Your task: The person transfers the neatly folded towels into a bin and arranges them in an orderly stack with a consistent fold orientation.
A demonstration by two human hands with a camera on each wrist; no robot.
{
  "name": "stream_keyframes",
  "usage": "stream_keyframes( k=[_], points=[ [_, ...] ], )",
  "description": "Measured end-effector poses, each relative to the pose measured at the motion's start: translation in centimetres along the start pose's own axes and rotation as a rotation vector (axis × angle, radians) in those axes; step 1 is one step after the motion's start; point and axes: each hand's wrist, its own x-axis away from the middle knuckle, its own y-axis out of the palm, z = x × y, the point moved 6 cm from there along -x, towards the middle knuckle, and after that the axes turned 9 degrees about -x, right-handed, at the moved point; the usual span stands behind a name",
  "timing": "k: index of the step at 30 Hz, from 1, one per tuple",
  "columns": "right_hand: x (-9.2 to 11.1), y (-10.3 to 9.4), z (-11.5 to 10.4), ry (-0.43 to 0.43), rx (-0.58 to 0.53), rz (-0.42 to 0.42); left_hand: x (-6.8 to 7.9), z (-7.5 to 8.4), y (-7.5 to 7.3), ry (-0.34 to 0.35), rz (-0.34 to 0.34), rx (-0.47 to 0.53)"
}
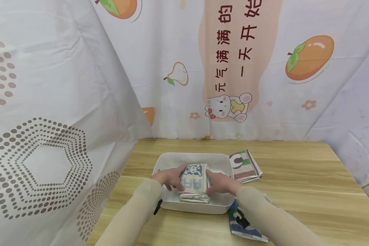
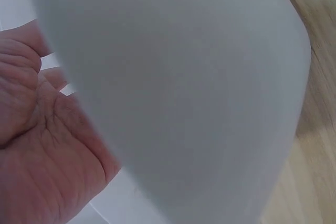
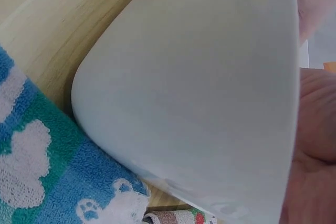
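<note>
A folded towel [image 1: 194, 179] with a white bear on blue and a pale lower part lies on top of a stack of folded towels [image 1: 194, 198] inside a white plastic basin [image 1: 172, 205]. My left hand [image 1: 171, 177] grips its left edge, and my right hand [image 1: 220, 182] holds the right edge. Both hands reach over the rim. In the left wrist view the basin wall [image 2: 178, 87] covers most of the picture, with my palm [image 2: 47, 166] behind it. The right wrist view likewise has the basin wall [image 3: 194, 87] hiding the fingertips.
Right of the basin lies a folded brown, green and white towel [image 1: 244, 165]. A blue towel [image 1: 243, 223] with white figures sits by the near right corner, partly under my right forearm. The wooden table [image 1: 301, 181] extends right, and printed curtains [image 1: 178, 102] hang behind and left.
</note>
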Motion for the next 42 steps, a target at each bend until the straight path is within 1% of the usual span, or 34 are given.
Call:
stream_keyframes(
  k=[6,9,13,16,19,24,29,33,36,39,42],
  points=[
    [0.2,-0.4,0.1,-0.007,-0.072,0.007,0.4,0.2,-0.9,0.028,0.023,0.011],
    [0.4,-0.7,0.0,-0.020,-0.133,0.015,1.0,0.3,-1.6,0.048,0.039,0.026],
    [0.8,-1.3,-0.2,-0.015,-0.205,0.015,2.1,0.7,-2.8,0.081,0.058,0.011],
    [1.2,-1.8,-0.3,-0.012,-0.241,0.016,2.8,0.7,-3.6,0.101,0.088,-0.007],
    [1.6,-2.4,-0.4,-0.024,-0.284,0.016,3.3,0.6,-4.4,0.115,0.130,0.010],
    [2.4,-3.7,-0.2,-0.046,-0.398,0.006,3.6,0.1,-5.9,0.130,0.209,0.050],
    [3.3,-5.5,0.3,-0.104,-0.453,0.016,4.5,-1.1,-7.7,0.138,0.300,0.072],
    [4.4,-7.1,0.9,-0.144,-0.491,0.021,5.5,-2.6,-8.7,0.162,0.372,0.113],
    [5.1,-8.1,1.7,-0.163,-0.504,0.040,6.1,-3.8,-9.1,0.183,0.414,0.161],
    [5.7,-9.0,2.8,-0.190,-0.506,0.056,6.6,-5.2,-9.1,0.165,0.453,0.184],
    [6.3,-9.8,3.9,-0.190,-0.543,0.072,6.9,-6.2,-9.1,0.143,0.478,0.194]
  ],
)
